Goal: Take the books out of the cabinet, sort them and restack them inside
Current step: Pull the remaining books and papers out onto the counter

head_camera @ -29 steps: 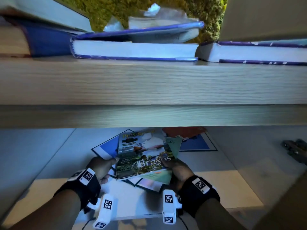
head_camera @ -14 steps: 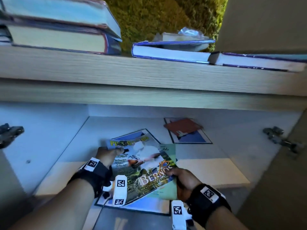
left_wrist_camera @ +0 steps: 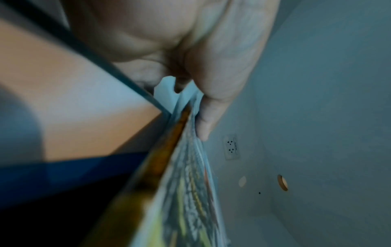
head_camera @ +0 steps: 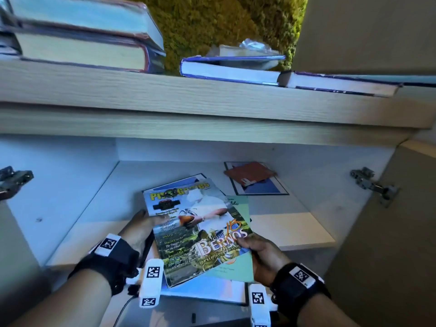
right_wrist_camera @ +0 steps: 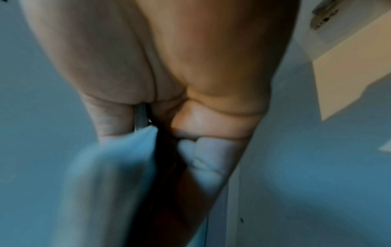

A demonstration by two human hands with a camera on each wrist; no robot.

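Both hands hold a thin pile of magazines just above the cabinet floor [head_camera: 283, 223]. On top lies a glossy magazine [head_camera: 195, 227] with a man and a rooster on its cover, and a pale green booklet [head_camera: 240, 267] sticks out beneath it. My left hand [head_camera: 141, 226] grips the pile's left edge, thumb on the cover; the left wrist view shows the magazine [left_wrist_camera: 186, 183] edge-on under that thumb [left_wrist_camera: 211, 113]. My right hand [head_camera: 257, 250] pinches the lower right corner. A blue-and-white book [head_camera: 212, 291] lies flat under the pile. A red booklet [head_camera: 250, 173] rests on a blue sheet [head_camera: 266, 188] at the back.
Thick books [head_camera: 82, 43] are stacked on the cabinet's wooden top [head_camera: 165, 95] at the left, and blue hardcovers [head_camera: 231, 72] lie at the right beside a crumpled plastic bag [head_camera: 252, 47]. Door hinges [head_camera: 370, 182] stick out on both sides. The open door [head_camera: 389, 232] stands at the right.
The pile has come toward me, away from the back of the cabinet, and tilted anticlockwise. The view has pulled back, so more of the cabinet inside shows. Both hands keep their grip.
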